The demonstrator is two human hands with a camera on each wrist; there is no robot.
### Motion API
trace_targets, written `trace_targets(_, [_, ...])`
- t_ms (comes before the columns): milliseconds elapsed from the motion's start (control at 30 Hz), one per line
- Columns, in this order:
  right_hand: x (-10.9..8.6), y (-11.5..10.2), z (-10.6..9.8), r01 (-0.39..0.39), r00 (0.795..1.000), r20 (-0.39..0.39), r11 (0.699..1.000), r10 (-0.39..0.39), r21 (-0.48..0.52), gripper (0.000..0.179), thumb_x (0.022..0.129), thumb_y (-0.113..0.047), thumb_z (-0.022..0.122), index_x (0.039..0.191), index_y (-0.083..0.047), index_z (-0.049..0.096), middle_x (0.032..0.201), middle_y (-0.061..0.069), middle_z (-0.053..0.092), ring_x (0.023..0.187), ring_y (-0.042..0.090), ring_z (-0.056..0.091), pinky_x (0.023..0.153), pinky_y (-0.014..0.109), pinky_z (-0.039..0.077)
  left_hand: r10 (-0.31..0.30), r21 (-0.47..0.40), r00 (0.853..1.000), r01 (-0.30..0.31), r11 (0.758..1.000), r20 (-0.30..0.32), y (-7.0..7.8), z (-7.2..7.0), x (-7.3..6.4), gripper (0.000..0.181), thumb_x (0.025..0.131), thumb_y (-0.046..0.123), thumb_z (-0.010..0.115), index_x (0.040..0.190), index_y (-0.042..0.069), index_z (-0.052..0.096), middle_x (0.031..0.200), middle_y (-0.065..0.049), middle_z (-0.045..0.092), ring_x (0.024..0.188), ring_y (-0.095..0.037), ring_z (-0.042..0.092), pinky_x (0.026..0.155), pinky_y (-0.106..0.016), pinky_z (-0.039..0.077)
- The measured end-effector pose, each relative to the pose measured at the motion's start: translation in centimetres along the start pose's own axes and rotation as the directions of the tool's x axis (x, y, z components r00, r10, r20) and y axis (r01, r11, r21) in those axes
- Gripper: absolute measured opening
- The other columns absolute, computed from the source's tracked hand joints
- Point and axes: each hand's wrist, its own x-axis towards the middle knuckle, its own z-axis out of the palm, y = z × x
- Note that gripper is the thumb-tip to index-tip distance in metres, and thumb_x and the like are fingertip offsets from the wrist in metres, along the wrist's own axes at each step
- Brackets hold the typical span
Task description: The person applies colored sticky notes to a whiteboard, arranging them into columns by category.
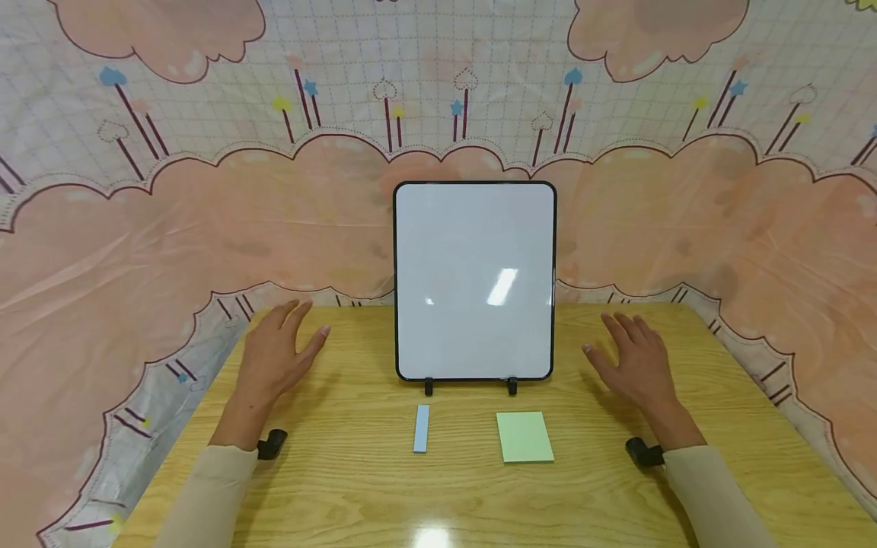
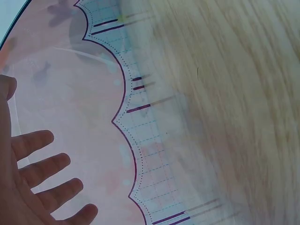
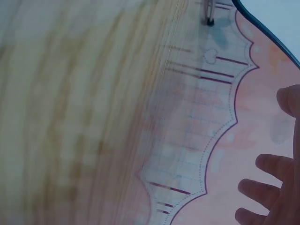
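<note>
A whiteboard [image 1: 473, 281] with a thin black frame stands upright at the back middle of the table, on two small black feet. In front of it lie a narrow light-blue strip [image 1: 421, 428] on the left and a pale green sticky note pad [image 1: 524, 437] on the right. My left hand [image 1: 277, 350] is over the table left of the whiteboard, fingers spread and nothing in them. On the other side, my right hand [image 1: 633, 361] holds nothing, its fingers extended and thumb apart. In both wrist views, the fingers [image 2: 51, 164] [image 3: 262, 187] are loosely straight.
The wooden table [image 1: 342, 495] carries these things. A patterned curtain [image 1: 274, 221] with peach clouds hangs behind and along both sides. Each wrist wears a small black camera [image 1: 272, 444], and light glares off the front edge of the table.
</note>
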Motion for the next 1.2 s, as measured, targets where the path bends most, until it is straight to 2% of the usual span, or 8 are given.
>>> trace_targets(100, [0.0,-0.1,0.1,0.018,1.0,-0.023,1.0,-0.018,0.012,0.069,0.101,-0.041,0.068,0.152,0.002,0.051,0.153,0.033,0.047,0.146,0.06,0.033,0.114,0.076,0.025,0.004,-0.024,1.0,-0.004,1.0,0.002,0.2,0.0,0.0,0.062,0.105,0.038,0.065,0.152,0.0,0.054,0.151,-0.03,0.051,0.134,-0.053,0.051,0.101,-0.072,0.046])
trace_targets(267, [0.1,-0.2,0.2,0.049,0.997,-0.055,0.998,-0.047,0.027,0.064,0.098,-0.036,0.072,0.145,0.006,0.057,0.148,0.032,0.052,0.142,0.06,0.038,0.113,0.074,0.03,-0.006,-0.053,1.0,0.007,0.999,0.013,0.5,0.0,-0.1,0.062,0.105,0.038,0.065,0.151,-0.002,0.055,0.15,-0.029,0.053,0.134,-0.053,0.052,0.106,-0.07,0.043])
trace_targets(567, [-0.1,-0.3,0.3,0.076,0.994,-0.084,0.997,-0.074,0.025,0.058,0.096,-0.03,0.075,0.139,0.007,0.063,0.142,0.032,0.058,0.131,0.055,0.051,0.107,0.072,0.039,-0.023,-0.103,0.997,0.03,0.994,0.069,1.3,0.1,-0.3,0.062,0.108,0.042,0.061,0.152,-0.001,0.054,0.15,-0.028,0.053,0.136,-0.053,0.05,0.109,-0.07,0.04])
trace_targets(867, [-0.3,-1.0,0.1,0.055,0.996,-0.07,0.998,-0.054,0.025,0.054,0.096,-0.03,0.075,0.135,0.007,0.065,0.135,0.03,0.062,0.124,0.053,0.057,0.104,0.07,0.042,0.027,-0.137,0.997,-0.018,0.99,0.067,2.4,0.2,-0.4,0.057,0.106,0.04,0.064,0.148,0.001,0.058,0.145,-0.025,0.058,0.132,-0.049,0.054,0.107,-0.068,0.044])
trace_targets(1200, [-0.3,-1.7,0.3,0.079,0.996,-0.055,0.996,-0.077,0.047,0.054,0.096,-0.028,0.075,0.136,0.007,0.065,0.136,0.031,0.062,0.125,0.054,0.056,0.104,0.072,0.042,0.044,-0.144,0.997,-0.034,0.989,0.067,3.9,0.2,-0.4,0.056,0.106,0.041,0.065,0.146,0.003,0.06,0.144,-0.023,0.06,0.132,-0.048,0.056,0.107,-0.066,0.045])
